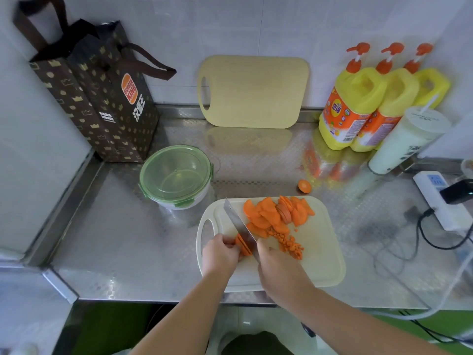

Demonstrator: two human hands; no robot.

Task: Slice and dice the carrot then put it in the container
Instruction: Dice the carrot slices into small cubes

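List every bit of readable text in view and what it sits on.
"BURGER KING": logo on the brown paper bag.
"汉堡王": white characters below that logo.
Small white print on the bag: too small to read.
Yellow detergent bottles: label text blurred.
White cup: print blurred.

Bare table (pixel 122 242) lies open left of the white cutting board (pixel 320 252) and between it and the leaning board (pixel 253 93) at the wall. The lidded container (pixel 176 175) stands just beyond the board's left corner; bottles (pixel 358 108), a cup (pixel 407 142) and cables (pixel 435 242) crowd the right.
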